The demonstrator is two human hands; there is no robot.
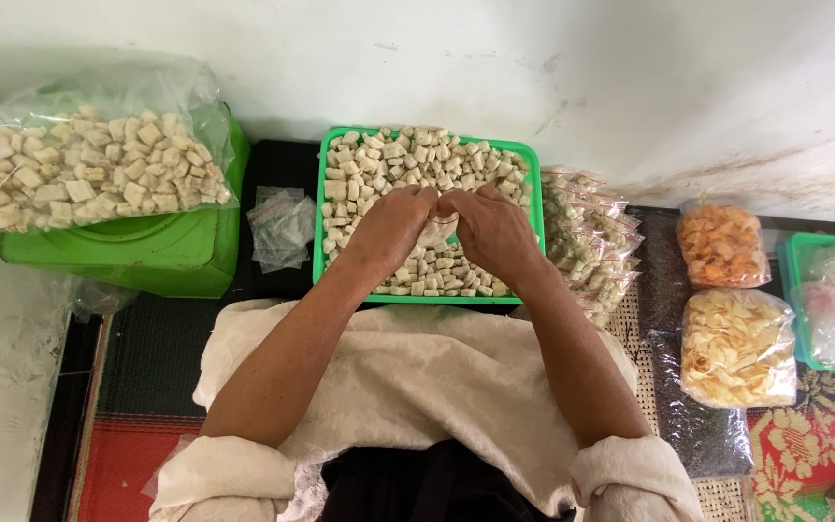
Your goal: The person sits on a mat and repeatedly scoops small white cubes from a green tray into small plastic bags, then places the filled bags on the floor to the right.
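Note:
A green tray (319, 232) filled with pale, cube-shaped snack pieces (408, 159) lies in front of me. Both hands meet over its middle. My left hand (388, 227) and my right hand (493, 230) pinch a small clear plastic bag (439, 230) between them; the bag seems to hold a few of the pieces, mostly hidden by my fingers.
Small filled bags (591, 242) are stacked right of the tray. Empty clear bags (280, 227) lie to its left. A large bag of the same pieces (89, 169) rests on a green box (147, 256). Bags of orange (722, 246) and yellow crackers (736, 348) sit at right.

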